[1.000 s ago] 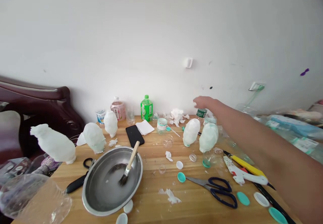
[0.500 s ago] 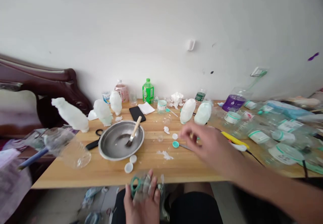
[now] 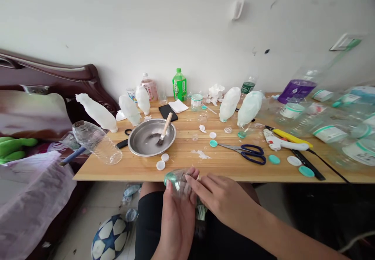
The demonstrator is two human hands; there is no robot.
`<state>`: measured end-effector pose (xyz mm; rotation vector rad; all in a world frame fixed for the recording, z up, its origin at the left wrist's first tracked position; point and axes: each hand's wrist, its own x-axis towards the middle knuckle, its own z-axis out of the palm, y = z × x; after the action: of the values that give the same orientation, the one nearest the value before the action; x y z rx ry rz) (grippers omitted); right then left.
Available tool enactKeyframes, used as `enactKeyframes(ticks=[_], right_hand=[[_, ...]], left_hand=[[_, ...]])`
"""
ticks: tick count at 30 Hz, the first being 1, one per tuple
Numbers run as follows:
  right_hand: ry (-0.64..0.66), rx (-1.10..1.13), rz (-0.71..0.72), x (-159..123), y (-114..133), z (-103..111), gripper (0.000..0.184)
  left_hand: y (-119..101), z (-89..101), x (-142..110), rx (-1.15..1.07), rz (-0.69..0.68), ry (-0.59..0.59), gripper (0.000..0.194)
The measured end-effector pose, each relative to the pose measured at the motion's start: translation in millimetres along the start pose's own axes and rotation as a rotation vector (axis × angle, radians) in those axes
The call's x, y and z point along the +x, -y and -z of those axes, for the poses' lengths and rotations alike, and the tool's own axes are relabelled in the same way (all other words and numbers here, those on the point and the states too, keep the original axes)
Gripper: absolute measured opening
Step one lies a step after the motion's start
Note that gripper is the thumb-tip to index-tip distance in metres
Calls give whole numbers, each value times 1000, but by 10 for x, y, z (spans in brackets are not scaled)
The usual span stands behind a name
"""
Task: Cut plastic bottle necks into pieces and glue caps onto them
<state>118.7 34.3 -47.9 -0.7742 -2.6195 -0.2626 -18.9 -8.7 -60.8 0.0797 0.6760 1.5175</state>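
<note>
My left hand [image 3: 177, 217] is wrapped around a clear plastic bottle piece [image 3: 179, 181] with a teal end, held just in front of the table edge above my lap. My right hand [image 3: 218, 193] meets it from the right, index finger against the plastic and the other fingers curled; its thumb is hidden. Beyond the hands, dark-handled scissors [image 3: 249, 153] lie on the table, blades toward a teal cap [image 3: 213, 143]. A metal bowl [image 3: 134, 144] with a wooden-handled brush [image 3: 165, 129] in it stands to the left.
A white glue gun [image 3: 285, 143] and a yellow-handled tool [image 3: 293, 138] lie right, near many clear bottles [image 3: 329, 133]. White-coated bottle shapes [image 3: 230, 103] stand on the table. A cut clear bottle [image 3: 98, 142] leans at the left edge. A ball [image 3: 109, 236] rests on the floor.
My right hand has come from over the table to the bottle piece in my left hand, uncovering the scissors and glue gun. The view has tilted down and shifted left.
</note>
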Motion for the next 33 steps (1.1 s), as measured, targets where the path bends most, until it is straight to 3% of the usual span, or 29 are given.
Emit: enactKeyframes(ticks=[9, 16, 20, 23, 28, 31, 33], right_hand=[[-132, 121, -80, -12, 189, -105, 33], [-229, 19, -236, -51, 271, -332, 35], [-294, 42, -259, -78, 224, -410, 30], [-314, 88, -275, -92, 166, -437, 28], [-282, 180, -333, -123, 57, -483, 29], [-187, 341, -364, -165, 24, -471, 28], [-198, 456, -355, -214, 48, -446, 27]], left_hand=[[70, -44, -127, 101, -197, 41, 28], [265, 14, 83, 67, -109, -14, 41], [366, 73, 156, 92, -91, -104, 43], [411, 102, 184, 100, -71, -93, 45], [493, 156, 319, 100, -8, -77, 50], [528, 218, 418, 140, -2, -57, 51], [527, 281, 448, 166, -6, -4, 52]])
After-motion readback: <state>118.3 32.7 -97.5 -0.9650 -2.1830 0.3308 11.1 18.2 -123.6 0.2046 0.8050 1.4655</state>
